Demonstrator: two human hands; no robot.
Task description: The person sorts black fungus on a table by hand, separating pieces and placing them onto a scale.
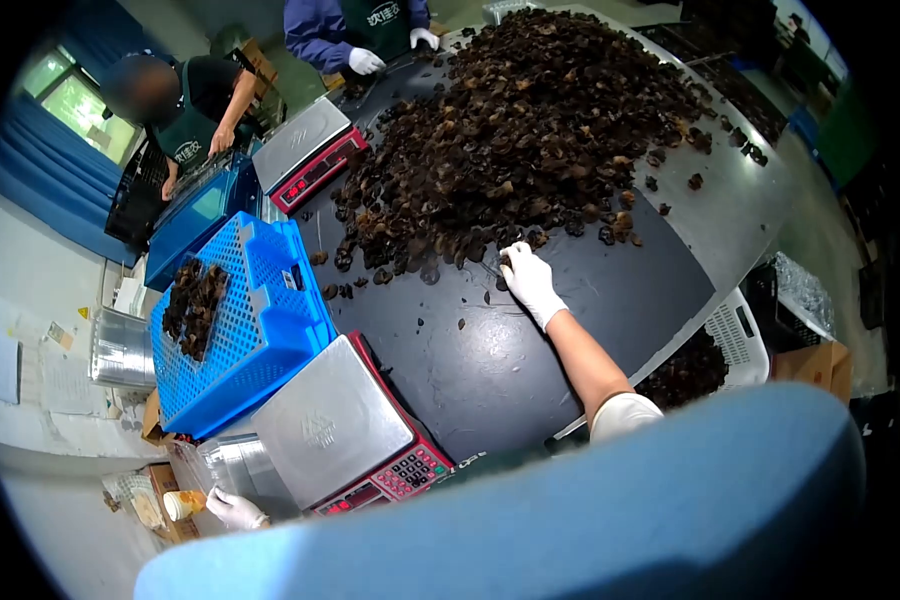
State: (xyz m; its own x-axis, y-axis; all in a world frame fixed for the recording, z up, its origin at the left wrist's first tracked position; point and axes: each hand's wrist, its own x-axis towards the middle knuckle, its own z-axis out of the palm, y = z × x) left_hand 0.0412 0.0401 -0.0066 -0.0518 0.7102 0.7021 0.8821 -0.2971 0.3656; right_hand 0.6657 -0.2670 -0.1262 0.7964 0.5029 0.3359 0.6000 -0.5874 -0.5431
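A big heap of dried dark wood ear mushrooms (540, 130) covers much of the table. At its near edge, my right hand (532, 283), in a white glove, has its fingers closed around a dark piece of mushroom. Low on the left, my gloved left hand (236, 508) is beside a stack of clear plastic trays (238, 462). Its fingers are pressed together near clear plastic; what they hold is too small to make out. A scale with a steel plate (332, 425) stands between my hands.
A filled clear tray (194, 308) rests on an upturned blue crate (280, 290). Another scale (303, 140) stands beyond it. Two co-workers in aprons stand across, one with gloved hands (367, 61) at the heap. A white basket (740, 345) holds mushrooms at the right. A cup (182, 504) is near my left hand.
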